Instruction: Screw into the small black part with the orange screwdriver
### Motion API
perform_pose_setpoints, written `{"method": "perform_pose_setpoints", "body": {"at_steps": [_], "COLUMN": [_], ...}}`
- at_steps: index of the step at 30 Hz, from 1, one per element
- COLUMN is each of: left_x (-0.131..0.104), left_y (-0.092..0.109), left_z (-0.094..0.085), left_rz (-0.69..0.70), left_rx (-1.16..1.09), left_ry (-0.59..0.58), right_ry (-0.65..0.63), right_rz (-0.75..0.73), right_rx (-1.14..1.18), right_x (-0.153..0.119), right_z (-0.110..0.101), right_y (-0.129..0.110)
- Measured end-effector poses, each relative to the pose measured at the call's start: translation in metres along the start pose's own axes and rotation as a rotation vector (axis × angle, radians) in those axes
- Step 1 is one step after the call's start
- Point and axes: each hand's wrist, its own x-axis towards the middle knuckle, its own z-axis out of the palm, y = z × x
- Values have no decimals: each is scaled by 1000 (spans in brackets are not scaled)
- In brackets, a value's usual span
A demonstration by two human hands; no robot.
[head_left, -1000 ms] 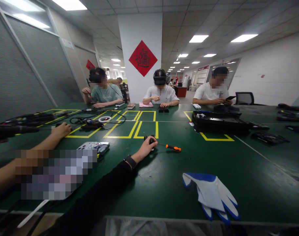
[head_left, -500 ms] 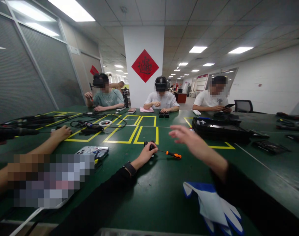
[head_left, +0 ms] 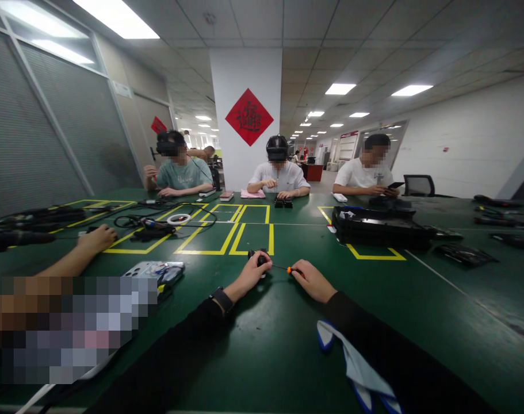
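Note:
My left hand is closed around a small black object on the green table; the fingers cover much of it and its kind cannot be made out. My right hand is wrapped round the orange and black handle of a screwdriver. The thin metal shaft points left and reaches to the black object at my left fingers. Whether the tip touches it is hard to see. Below my right forearm lies a white and blue glove, partly hidden by the black sleeve.
A black open case stands at the right. A phone-like device with a white cable lies at the left, beside another person's arm. Cables spread over yellow-taped areas. Three people sit across the table.
My right hand has come down from above the table and closed on the screwdriver's handle. My left hand still holds the black object. The view has shifted slightly.

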Motion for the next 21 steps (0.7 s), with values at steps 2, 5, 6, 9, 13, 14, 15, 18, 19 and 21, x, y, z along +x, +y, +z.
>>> {"method": "perform_pose_setpoints", "body": {"at_steps": [2,5,6,9,13,14,15,18,19,21], "left_x": [0,-1,-1,-1,-1,-1,-1,-1,-1,-1], "left_y": [1,3,3,2,0,0,0,0,0,1], "left_z": [0,0,0,0,-1,-2,-2,-3,-3,-2], "left_rz": [4,22,28,27,46,51,55,75,80,75], "left_rx": [8,47,61,81,79,79,81,86,85,75], "left_ry": [0,5,10,10,-14,-19,-23,-35,-39,-47], "right_ry": [16,27,28,20,20,25,31,38,42,44], "right_rz": [22,45,54,75,82,81,79,67,66,71], "right_rx": [29,93,113,158,163,152,138,114,117,144], "right_x": [-1,-1,-1,-2,0,1,2,2,2,1], "right_z": [0,0,0,0,0,0,-1,-1,0,0], "right_y": [0,1,2,3,1,1,1,1,2,3]}}
